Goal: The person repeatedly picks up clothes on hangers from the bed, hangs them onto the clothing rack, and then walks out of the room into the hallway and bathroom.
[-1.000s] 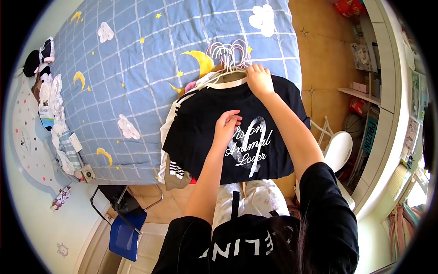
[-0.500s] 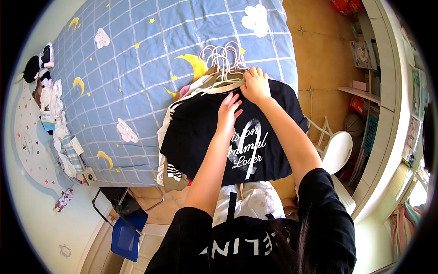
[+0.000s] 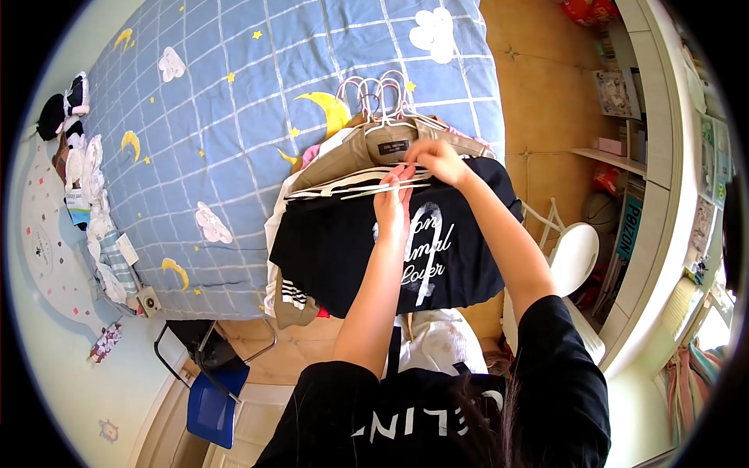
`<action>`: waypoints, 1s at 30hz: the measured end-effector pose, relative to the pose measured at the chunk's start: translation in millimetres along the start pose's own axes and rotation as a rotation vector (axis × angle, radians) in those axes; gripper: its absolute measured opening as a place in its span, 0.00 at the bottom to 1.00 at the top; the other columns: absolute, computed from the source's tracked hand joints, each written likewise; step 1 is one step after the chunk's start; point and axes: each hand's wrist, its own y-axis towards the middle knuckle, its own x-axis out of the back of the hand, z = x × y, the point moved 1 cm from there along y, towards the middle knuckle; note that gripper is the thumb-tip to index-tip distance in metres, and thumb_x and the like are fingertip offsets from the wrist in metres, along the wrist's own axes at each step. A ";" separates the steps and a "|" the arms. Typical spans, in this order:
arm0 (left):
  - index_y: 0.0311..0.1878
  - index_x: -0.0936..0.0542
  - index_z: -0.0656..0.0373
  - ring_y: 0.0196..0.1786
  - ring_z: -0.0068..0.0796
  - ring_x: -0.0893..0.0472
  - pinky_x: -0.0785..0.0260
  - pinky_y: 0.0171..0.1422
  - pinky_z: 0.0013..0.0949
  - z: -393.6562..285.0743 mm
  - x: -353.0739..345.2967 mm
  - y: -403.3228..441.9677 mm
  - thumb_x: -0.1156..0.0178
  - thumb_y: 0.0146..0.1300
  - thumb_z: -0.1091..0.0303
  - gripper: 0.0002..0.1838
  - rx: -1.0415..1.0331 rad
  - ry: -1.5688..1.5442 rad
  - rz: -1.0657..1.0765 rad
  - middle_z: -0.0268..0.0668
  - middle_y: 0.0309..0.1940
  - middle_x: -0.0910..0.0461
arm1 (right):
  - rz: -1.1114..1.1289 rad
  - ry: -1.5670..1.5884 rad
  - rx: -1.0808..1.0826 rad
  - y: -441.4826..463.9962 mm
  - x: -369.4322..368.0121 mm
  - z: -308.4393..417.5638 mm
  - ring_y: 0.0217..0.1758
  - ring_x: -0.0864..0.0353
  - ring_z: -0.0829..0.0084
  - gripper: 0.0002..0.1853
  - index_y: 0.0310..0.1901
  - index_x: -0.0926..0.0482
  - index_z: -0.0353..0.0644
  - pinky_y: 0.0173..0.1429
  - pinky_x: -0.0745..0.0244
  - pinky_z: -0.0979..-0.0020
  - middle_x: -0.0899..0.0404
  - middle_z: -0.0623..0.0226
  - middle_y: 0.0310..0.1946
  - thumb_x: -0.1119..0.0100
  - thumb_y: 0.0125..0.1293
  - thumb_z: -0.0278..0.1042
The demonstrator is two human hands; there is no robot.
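A black T-shirt with white script lettering lies on top of a stack of clothes at the bed's edge. Across its neckline runs a white clothes hanger, drawn down toward me. My left hand is at this hanger, its fingers closed around the bar. Close by, my right hand is curled at the shirt's collar; what its fingertips pinch is hidden. Beneath is a khaki shirt with a dark neck label, on its own hanger. Several white and pink hanger hooks stick out beyond the collars.
The bed has a blue checked sheet with moons and clouds. Small clothes and socks lie along its left side. A blue chair stands at lower left, a white chair at right, beside shelving.
The black T-shirt's collar and hanger have come down toward me, uncovering the khaki shirt's collar and label. Both hands have moved down, and my left hand has closed at the hanger.
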 end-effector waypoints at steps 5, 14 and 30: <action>0.60 0.31 0.62 0.63 0.37 0.26 0.37 0.69 0.36 4.1 4.8 -9.3 0.57 0.74 0.66 0.17 0.014 -0.005 0.036 0.46 0.59 0.25 | -0.512 -1.027 -0.243 17.5 4.3 -13.7 0.56 0.29 0.57 0.15 0.45 0.21 0.44 0.58 0.35 0.53 0.25 0.62 0.47 0.38 0.54 0.33; 0.69 0.38 0.62 0.65 0.39 0.29 0.40 0.71 0.40 5.5 12.9 -34.5 0.48 0.69 0.64 0.27 0.056 -0.048 -0.001 0.44 0.68 0.35 | -0.344 -0.882 0.057 -30.5 3.3 15.0 0.48 0.27 0.53 0.09 0.34 0.23 0.39 0.52 0.31 0.57 0.25 0.58 0.39 0.36 0.54 0.32; 0.49 0.23 0.52 0.58 0.34 0.23 0.35 0.68 0.40 8.7 86.5 -158.6 0.33 0.58 0.61 0.17 0.080 -0.266 0.235 0.37 0.52 0.21 | -0.248 -0.930 -0.097 -238.1 -126.4 106.1 0.55 0.28 0.53 0.20 0.53 0.26 0.38 0.59 0.32 0.57 0.25 0.56 0.48 0.42 0.58 0.30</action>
